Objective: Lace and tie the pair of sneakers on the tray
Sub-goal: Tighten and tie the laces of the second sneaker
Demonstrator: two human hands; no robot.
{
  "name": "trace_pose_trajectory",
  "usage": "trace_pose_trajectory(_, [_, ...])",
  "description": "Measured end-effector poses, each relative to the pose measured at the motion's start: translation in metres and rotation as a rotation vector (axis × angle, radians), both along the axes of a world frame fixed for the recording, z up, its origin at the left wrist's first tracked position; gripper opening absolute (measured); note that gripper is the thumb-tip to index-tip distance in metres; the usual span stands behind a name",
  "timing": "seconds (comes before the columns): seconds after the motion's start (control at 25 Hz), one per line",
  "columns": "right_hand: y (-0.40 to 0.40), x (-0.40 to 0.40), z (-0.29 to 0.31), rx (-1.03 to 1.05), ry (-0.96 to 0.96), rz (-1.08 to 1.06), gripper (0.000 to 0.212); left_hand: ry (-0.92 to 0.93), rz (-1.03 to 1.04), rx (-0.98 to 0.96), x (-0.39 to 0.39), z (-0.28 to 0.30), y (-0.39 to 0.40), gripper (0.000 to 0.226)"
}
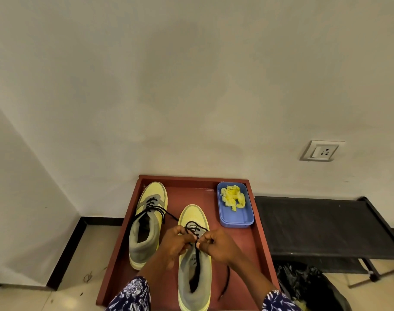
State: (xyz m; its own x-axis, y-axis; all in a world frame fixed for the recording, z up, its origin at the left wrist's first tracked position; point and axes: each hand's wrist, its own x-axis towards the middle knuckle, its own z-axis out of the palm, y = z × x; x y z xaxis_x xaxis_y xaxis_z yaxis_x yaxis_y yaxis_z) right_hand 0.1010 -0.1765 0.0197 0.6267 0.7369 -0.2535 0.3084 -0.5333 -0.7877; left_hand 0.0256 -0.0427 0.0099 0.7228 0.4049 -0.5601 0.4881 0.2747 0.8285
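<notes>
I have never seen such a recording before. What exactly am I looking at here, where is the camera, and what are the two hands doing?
There is no machine here. A person wears one camera on the head, so you look forward and down at their own hands. On the floor by a wall lies a red-brown tray. On it stand two yellow and grey sneakers. The left sneaker has a black lace lying loose. Both hands work over the right sneaker: the left hand and the right hand each pinch its black lace with curled fingers. A blue box on the tray holds crumpled yellow material.
</notes>
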Motion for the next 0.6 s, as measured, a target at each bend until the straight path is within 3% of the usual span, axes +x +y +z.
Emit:
trace_pose_trajectory(0.2, [-0.004, -0.003, -0.002, -0.019, -0.083, 0.069, 0.018, -0.057, -0.064, 0.224, 0.001, 0.0, -0.003, 0.028])
trace_pose_trajectory(0.44, [0.009, 0.004, -0.011, 0.017, 0.009, -0.083, 0.021, -0.137, -0.314, 0.822, 0.0, -0.009, -0.004, 0.022])
trace_pose_trajectory(0.6, [0.017, 0.01, -0.013, 0.004, 0.056, -0.029, 0.035, -0.244, -0.303, 0.96, 0.004, -0.009, -0.011, 0.028])
